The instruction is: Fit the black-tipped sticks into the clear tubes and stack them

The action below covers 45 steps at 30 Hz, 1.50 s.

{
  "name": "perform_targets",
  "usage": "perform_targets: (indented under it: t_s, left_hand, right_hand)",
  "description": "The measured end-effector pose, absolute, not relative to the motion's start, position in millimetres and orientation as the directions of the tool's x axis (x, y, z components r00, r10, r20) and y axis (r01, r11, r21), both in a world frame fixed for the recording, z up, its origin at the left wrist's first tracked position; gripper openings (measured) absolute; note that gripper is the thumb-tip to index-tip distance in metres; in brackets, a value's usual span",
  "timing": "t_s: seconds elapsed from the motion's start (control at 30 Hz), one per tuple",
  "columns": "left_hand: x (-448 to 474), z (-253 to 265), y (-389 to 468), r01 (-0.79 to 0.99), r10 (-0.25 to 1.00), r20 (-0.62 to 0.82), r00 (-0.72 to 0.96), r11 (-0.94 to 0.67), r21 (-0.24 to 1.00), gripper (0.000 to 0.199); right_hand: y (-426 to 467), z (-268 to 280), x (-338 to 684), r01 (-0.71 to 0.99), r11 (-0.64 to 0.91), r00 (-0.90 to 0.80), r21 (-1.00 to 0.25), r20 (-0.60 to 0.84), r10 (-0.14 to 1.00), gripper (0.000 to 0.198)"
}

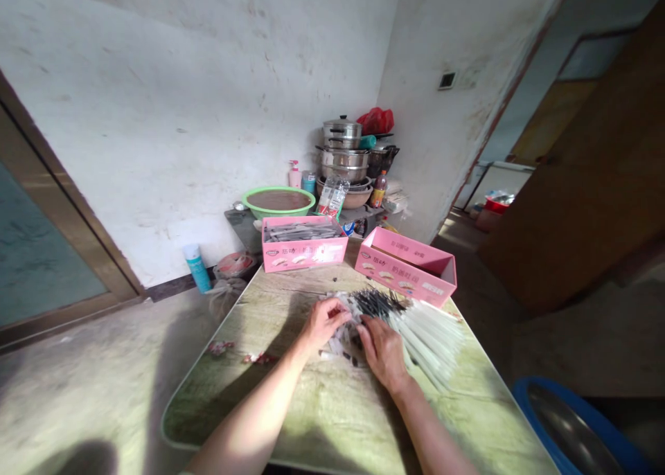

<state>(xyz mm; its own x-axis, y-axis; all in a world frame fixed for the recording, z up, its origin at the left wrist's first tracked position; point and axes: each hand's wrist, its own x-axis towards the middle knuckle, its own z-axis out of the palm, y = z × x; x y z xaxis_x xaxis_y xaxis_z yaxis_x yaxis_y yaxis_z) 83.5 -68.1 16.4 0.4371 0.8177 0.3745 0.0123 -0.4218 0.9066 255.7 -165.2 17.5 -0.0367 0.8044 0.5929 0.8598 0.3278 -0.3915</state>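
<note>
My left hand [326, 320] is over a heap of small whitish pieces [340, 340], some with dark ends. Its thumb and fingers are bent together, and whatever is between them is too small to name. Close by on the right, my right hand [383, 350] curls its fingers at the edge of the same heap; its fingertips are partly hidden. Long thin whitish sticks [433, 340] fan out on the table beside my right hand. Their black tips [377, 303] point toward the heap.
On the table [332, 419], a pink box [304, 255] holds many grey strips; another pink box [410, 274] stands right of it. Behind are a green basin [278, 212], stacked steel pots [343, 160] and a bottle [379, 190]. A blue tub [524, 392] sits low right.
</note>
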Motion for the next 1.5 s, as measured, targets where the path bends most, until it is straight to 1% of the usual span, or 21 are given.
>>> perform_targets:
  t_s: [0.1, 0.2, 0.27, 0.33, 0.53, 0.7, 0.77, 0.87, 0.97, 1.03, 1.23, 1.4, 1.5]
  left_hand:
    - [74, 11, -56, -0.045, 0.903, 0.311, 0.295, -0.312, 0.949, 0.028]
    - [66, 7, -47, -0.111, 0.954, 0.225, 0.199, -0.206, 0.972, 0.033]
    - [64, 3, -43, -0.142, 0.965, 0.201, 0.166, -0.178, 0.974, 0.033]
    - [65, -1, -40, -0.154, 0.97, 0.191, 0.15, -0.168, 0.974, 0.033]
    - [66, -9, -37, -0.126, 0.971, 0.194, 0.143, -0.176, 0.976, 0.033]
    - [64, -14, -36, -0.102, 0.97, 0.192, 0.149, -0.178, 0.979, 0.036]
    - [64, -15, -36, -0.099, 0.969, 0.192, 0.155, -0.178, 0.979, 0.037]
    - [64, -16, -35, -0.108, 0.968, 0.196, 0.154, -0.181, 0.978, 0.038]
    - [65, -16, -35, -0.121, 0.966, 0.205, 0.154, -0.188, 0.975, 0.037]
    - [65, -16, -35, -0.121, 0.966, 0.202, 0.16, -0.184, 0.976, 0.036]
    - [65, -9, -40, -0.148, 0.964, 0.186, 0.189, -0.159, 0.976, 0.037]
    - [65, -1, -45, -0.169, 0.964, 0.185, 0.192, -0.153, 0.974, 0.038]
    - [65, 1, -47, -0.167, 0.964, 0.176, 0.201, -0.144, 0.975, 0.04]
  right_hand:
    - [-169, 28, 277, 0.828, 0.178, 0.214, -0.531, 0.594, 0.775, 0.054]
    - [-181, 33, 302, 0.743, -0.003, 0.46, -0.669, 0.508, 0.728, 0.064]
    - [-194, 31, 314, 0.702, -0.074, 0.544, -0.709, 0.466, 0.697, 0.066]
    - [-210, 27, 320, 0.7, -0.107, 0.544, -0.706, 0.43, 0.72, 0.064]
    - [-245, 13, 321, 0.783, -0.205, 0.503, -0.587, 0.404, 0.764, 0.055]
    - [-245, 11, 316, 0.844, -0.262, 0.453, -0.468, 0.36, 0.816, 0.042]
    - [-239, 14, 311, 0.877, -0.27, 0.408, -0.398, 0.319, 0.856, 0.035]
    - [-227, 19, 302, 0.911, -0.313, 0.373, -0.267, 0.216, 0.902, 0.026]
    - [-217, 22, 296, 0.913, -0.379, 0.4, -0.153, 0.143, 0.905, 0.019]
    - [-212, 22, 294, 0.909, -0.402, 0.413, -0.105, 0.111, 0.904, 0.018]
    - [-208, 23, 293, 0.907, -0.418, 0.421, -0.05, 0.085, 0.903, 0.017]
    - [-202, 22, 295, 0.924, -0.382, 0.381, -0.02, 0.144, 0.913, 0.019]
    - [-199, 20, 295, 0.929, -0.369, 0.366, -0.013, 0.16, 0.917, 0.024]
